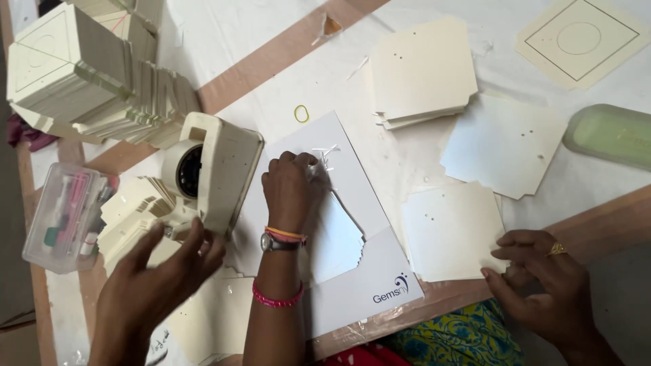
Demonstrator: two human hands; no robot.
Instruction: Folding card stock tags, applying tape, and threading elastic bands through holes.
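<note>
Right hand [542,278]: grip narrow, fingertips nipping the near corner of the cards [451,230], which lie just left of it on the bench [597,227].

Left hand [291,190]: grip curled tight at the far edge of the cut sheet [336,240]; cannot tell if it pinches or only presses. The sheet lies on a white board [380,285], running from under the grip back toward the wrist.

Left of that grip: a co-worker's hand [159,285] on a cream device [227,169].

Risks, my judgement: the sheet's jagged edge may tear if dragged, and the nipped corner may lift several cards together.
</note>
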